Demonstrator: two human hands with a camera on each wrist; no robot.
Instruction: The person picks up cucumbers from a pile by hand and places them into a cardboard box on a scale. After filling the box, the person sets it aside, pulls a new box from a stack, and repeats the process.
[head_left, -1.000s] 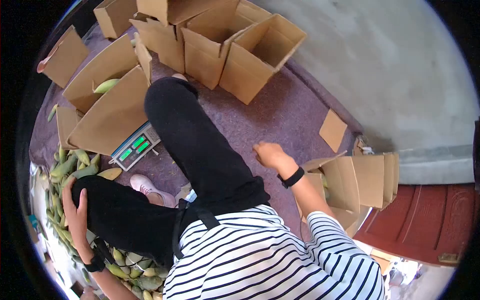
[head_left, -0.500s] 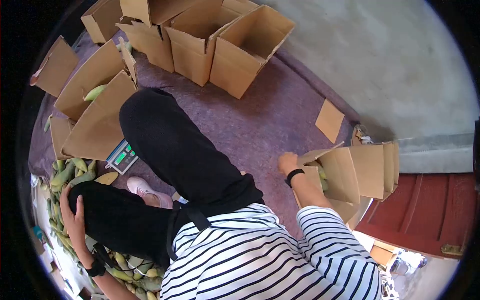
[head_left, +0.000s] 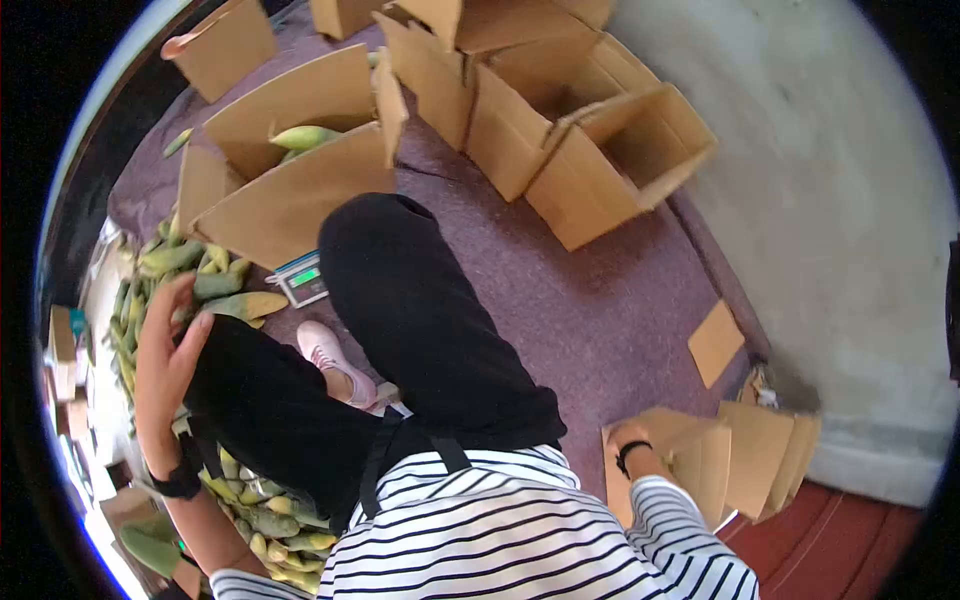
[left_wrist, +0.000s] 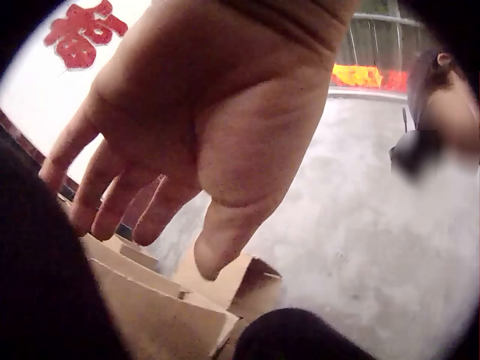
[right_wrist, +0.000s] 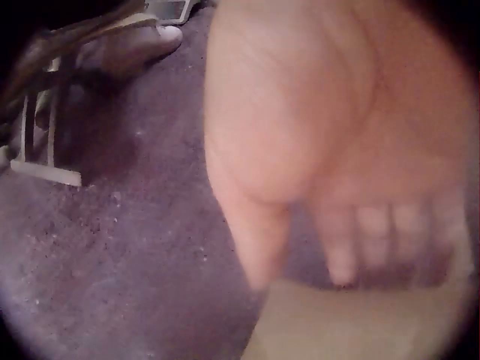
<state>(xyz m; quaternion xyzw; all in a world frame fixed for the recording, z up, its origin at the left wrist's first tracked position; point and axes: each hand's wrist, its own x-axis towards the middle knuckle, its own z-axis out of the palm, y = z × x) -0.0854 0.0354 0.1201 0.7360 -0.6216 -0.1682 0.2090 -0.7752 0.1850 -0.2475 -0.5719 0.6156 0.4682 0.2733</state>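
My left hand is raised beside the bent left knee, above a heap of long green-yellow melons. Its fingers hang loosely spread with nothing between them, as the left wrist view shows of the hand. Low on the right, my right hand is at the edge of an upright open carton. In the blurred right wrist view, the thumb stands apart from the extended fingers, whose tips are right at a cardboard edge.
Ahead stand open cartons, and a wide one has melons inside. A digital scale sits beside it. More melons lie under my left leg. A cardboard piece lies near the wall.
The right hand has moved right and down to the carton's edge. My left hand has lifted off the knee. The view has shifted, so the cartons ahead appear further right.
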